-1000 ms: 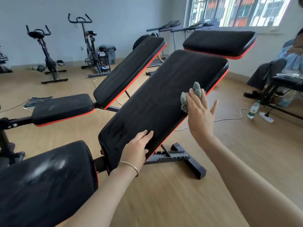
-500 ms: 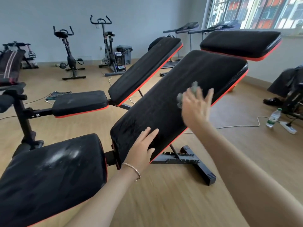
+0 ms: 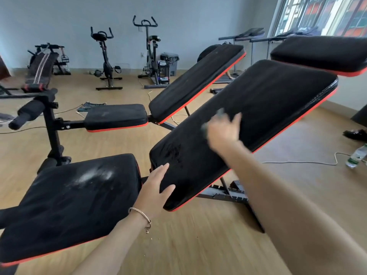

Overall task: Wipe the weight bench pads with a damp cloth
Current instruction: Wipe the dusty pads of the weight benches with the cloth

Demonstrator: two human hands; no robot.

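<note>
right hand (image 3: 223, 132) pressing cloth (image 3: 219, 113) on back pad (image 3: 268, 108), left hand (image 3: 155, 190) steadying

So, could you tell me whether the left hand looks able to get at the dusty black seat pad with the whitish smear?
Probably yes. The left hand rests open on the lower edge of the tilted black backrest pad, right beside the dusty black seat pad, and nothing lies between them.
</note>
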